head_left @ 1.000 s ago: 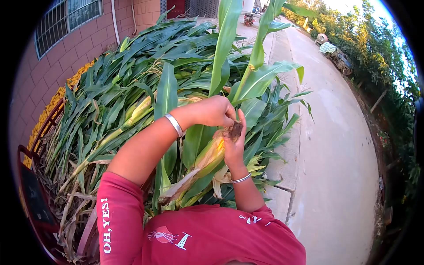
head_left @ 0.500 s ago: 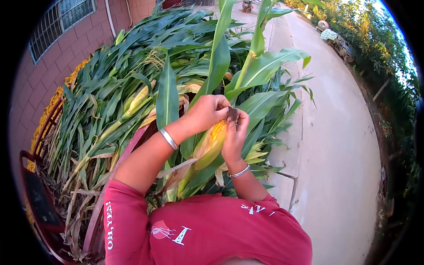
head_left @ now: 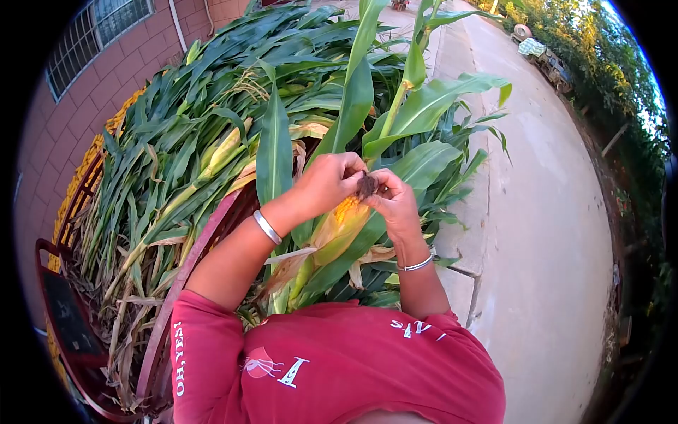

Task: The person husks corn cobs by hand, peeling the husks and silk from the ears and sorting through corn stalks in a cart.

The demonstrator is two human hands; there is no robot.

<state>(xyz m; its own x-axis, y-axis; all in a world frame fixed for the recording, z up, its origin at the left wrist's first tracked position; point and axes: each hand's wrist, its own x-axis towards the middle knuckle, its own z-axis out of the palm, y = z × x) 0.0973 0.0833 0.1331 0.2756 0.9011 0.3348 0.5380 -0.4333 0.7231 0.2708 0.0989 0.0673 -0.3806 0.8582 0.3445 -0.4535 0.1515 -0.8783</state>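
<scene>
An ear of corn (head_left: 345, 212) stands tilted in front of my chest, still on its green stalk, with yellow kernels showing near the tip. Its pale green husk (head_left: 335, 237) wraps the lower part. Dark brown corn silk (head_left: 366, 186) forms a tuft at the tip. Pinched fingers of my left hand (head_left: 326, 185) hold this tuft from the left. From the right, my right hand (head_left: 397, 205) grips it between thumb and fingers. Long leaves (head_left: 417, 169) of the same stalk rise behind both hands.
A large heap of cut corn stalks (head_left: 191, 141) lies on a cart with a reddish metal rail (head_left: 180, 297). Another husked ear (head_left: 224, 152) lies on the heap. Yellow corn (head_left: 78, 177) is piled along the brick wall (head_left: 92, 78). A concrete road (head_left: 537, 212) runs on the right.
My right hand has turned and moved up and to the right, its fingers now reaching the silk from the side. My left hand keeps its pinch at the tip.
</scene>
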